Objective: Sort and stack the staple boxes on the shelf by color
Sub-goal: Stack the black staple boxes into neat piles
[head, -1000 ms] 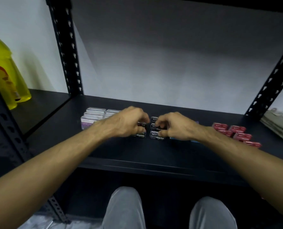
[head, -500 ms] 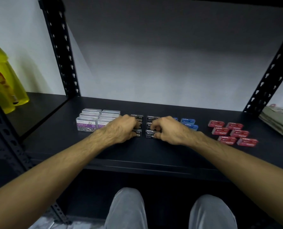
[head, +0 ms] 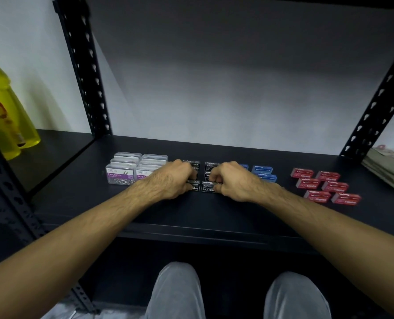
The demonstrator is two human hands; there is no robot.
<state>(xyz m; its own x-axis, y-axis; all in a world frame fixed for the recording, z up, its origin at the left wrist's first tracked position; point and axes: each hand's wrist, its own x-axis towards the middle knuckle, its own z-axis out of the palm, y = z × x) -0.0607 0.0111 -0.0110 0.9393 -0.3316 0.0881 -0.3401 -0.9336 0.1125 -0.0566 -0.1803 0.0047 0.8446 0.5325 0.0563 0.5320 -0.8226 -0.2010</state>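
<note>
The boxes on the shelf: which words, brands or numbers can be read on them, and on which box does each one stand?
"KREATI" and "PAPER CLIP": clear paper clip boxes, front label.
"Staples" and "10": black staple boxes, between the left hand and the right hand.
"Staples": red staple boxes.
Blue staple boxes: print blurred, unreadable.
Yellow bottle: label unreadable.
Small print everywhere: too small.

Paper clip boxes point(head: 136, 169), yellow bottles point(head: 5, 116), papers point(head: 389, 169)

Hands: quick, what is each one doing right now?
Left hand: fingers curled on the small black cardboard staple boxes.
Right hand: curled on the same black boxes.
</note>
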